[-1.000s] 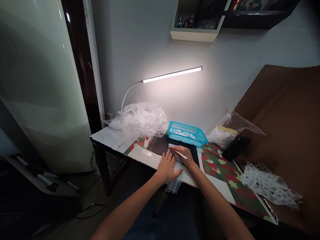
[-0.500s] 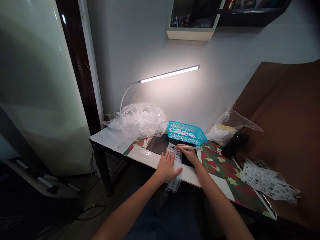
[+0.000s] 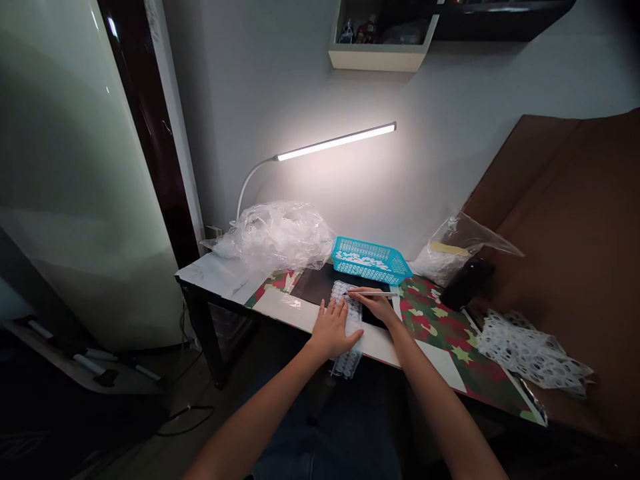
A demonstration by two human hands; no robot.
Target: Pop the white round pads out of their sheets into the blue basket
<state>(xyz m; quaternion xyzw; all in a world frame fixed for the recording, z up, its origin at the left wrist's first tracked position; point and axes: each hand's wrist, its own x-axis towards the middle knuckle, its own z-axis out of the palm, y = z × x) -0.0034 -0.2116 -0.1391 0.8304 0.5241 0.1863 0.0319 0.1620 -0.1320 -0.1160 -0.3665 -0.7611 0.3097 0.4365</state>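
A long clear strip of small round pieces [image 3: 349, 327] lies across the near edge of the table [image 3: 220, 277], partly on a black mat [image 3: 320, 283], with its near end hanging over the edge. My left hand [image 3: 333, 329] lies flat on the strip, fingers spread, pressing it down. My right hand [image 3: 377, 306] is closed on a thin white stick-like tool [image 3: 373, 293], whose tip rests at the strip's far end.
A turquoise basket [image 3: 371, 260] with white pieces stands behind the mat. A crumpled clear plastic bag [image 3: 277, 235] and a lit desk lamp [image 3: 335, 141] are at the back left, another bag [image 3: 457, 250] and a perforated white sheet [image 3: 533, 360] at right.
My right hand turned the tool from pointing right and down to lying level, tip at the strip's far end. The view drifted slightly; my left hand stayed pressed on the strip.
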